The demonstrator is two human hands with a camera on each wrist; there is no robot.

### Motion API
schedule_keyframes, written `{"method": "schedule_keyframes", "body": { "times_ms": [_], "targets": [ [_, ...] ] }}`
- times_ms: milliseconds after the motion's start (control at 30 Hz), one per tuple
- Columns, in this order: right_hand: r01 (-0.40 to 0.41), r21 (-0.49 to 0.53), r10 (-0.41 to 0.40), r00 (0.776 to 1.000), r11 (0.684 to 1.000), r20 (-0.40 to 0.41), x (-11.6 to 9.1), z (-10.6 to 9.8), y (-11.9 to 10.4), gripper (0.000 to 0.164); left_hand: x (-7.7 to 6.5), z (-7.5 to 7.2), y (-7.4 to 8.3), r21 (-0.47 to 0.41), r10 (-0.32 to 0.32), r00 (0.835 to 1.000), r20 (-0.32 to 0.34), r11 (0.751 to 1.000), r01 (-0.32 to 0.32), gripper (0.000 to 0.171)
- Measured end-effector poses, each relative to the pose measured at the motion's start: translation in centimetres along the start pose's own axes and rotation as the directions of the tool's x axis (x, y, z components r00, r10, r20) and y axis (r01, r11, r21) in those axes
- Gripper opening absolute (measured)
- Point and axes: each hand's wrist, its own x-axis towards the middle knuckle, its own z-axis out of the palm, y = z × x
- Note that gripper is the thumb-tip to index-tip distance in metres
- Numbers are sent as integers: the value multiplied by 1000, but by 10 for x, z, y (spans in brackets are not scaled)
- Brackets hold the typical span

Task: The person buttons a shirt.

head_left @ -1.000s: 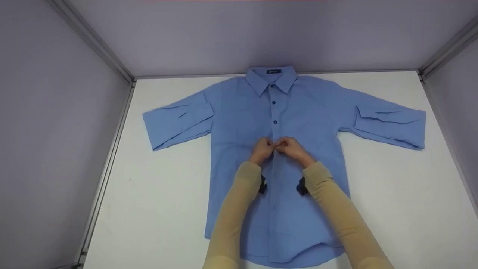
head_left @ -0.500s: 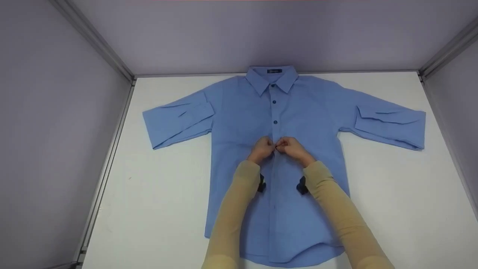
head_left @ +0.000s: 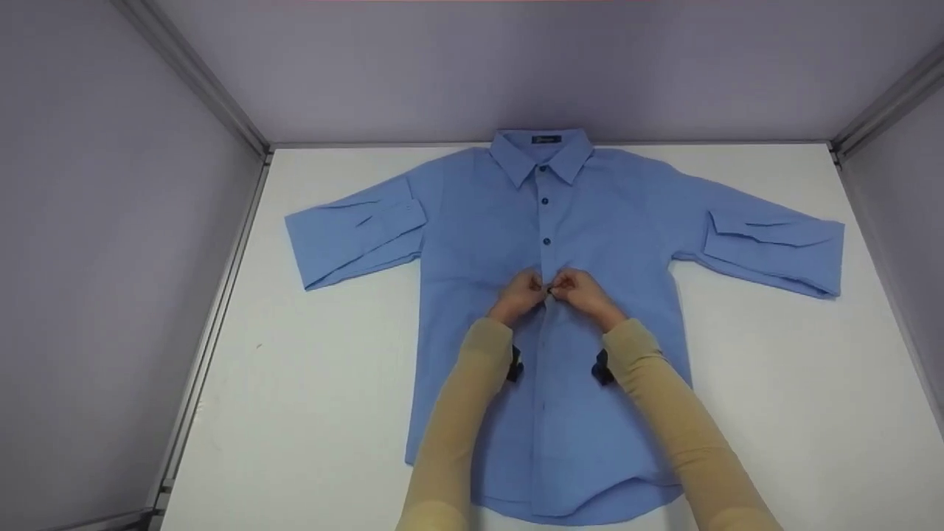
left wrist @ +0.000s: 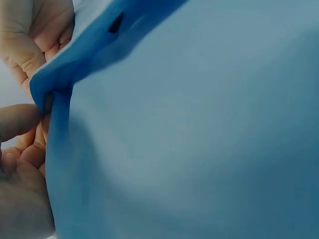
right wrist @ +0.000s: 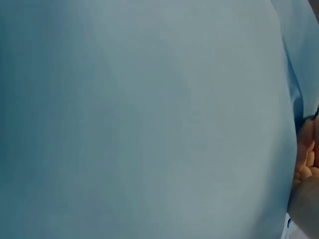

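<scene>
A light blue button-up shirt (head_left: 472, 243) lies face up, its collar (head_left: 542, 158) at the far end. My left hand (head_left: 519, 295) pinches the front placket at mid-chest. Opposite it, my right hand (head_left: 584, 293) pinches the same spot, the fingertips of both hands nearly meeting. Between them shows a dark button (head_left: 549, 290). The left wrist view has this button (left wrist: 48, 103) at the folded placket edge beside a thumb; whether it is through its hole cannot be told. Cloth fills most of the right wrist view, with curled fingers (right wrist: 306, 154) at its right edge.
Dark buttons, such as one (head_left: 546, 242), run up the placket towards the collar. Both sleeves are folded back, with the left one (head_left: 354, 232) and right one (head_left: 774, 247) spread sideways. The white table (head_left: 295, 413) is bounded by grey panels (head_left: 110, 258).
Both hands stay at the same placket spot with small finger movements. The dark button between the fingertips shows more clearly now. The head view has shifted slightly.
</scene>
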Motion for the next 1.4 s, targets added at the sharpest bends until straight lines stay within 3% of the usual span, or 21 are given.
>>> {"method": "schedule_keyframes", "body": {
  "times_ms": [100, 200, 300, 467, 600, 733, 867, 1000, 1200, 1300, 1400],
  "targets": [
    [26, -59, -27, 1000, 998, -17, 0, 1, 3, 6, -23, -13, 33, 53, -59, 998, 5, 997, 59, 11],
    [40, -99, -42, 999, 994, -17, -1, 2, 3, 9, -51, -25, 68, 171, -94, 995, -32, 980, 98, 9],
    [47, -123, -49, 999, 991, -14, -3, 1, 3, 10, -67, -31, 81, 245, -64, 997, -41, 967, 72, 23],
    [15, -162, -17, 1000, 987, -11, -11, 1, 0, 11, -80, -36, 81, 218, -69, 994, 87, 975, 49, 38],
    [-1, -183, 9, 999, 983, 44, -22, 3, -4, 9, -86, -34, 78, 209, -56, 982, 183, 978, 16, 38],
    [12, -162, 8, 992, 987, 124, -32, 6, -7, 16, -91, -28, 77, 182, -37, 975, 221, 983, -4, 31],
    [-7, -140, 31, 986, 990, 164, -37, 8, -7, 24, -96, -22, 77, 190, 1, 978, 210, 981, -42, 27],
    [-2, -198, 38, 983, 980, 178, -41, 9, -7, 23, -104, -17, 77, 249, 29, 981, 193, 965, -78, 30],
    [33, -291, 41, 969, 956, 244, -49, 3, -5, 30, -113, -9, 78, 311, 9, 983, 183, 948, -67, 28],
    [46, -297, 42, 958, 954, 283, -54, 0, -3, 35, -116, -5, 78, 384, 8, 987, 163, 920, -71, 20],
    [44, -292, 46, 955, 955, 294, -57, 0, -2, 37, -117, -1, 78, 474, 15, 991, 137, 877, -79, 19]
  ]
}}
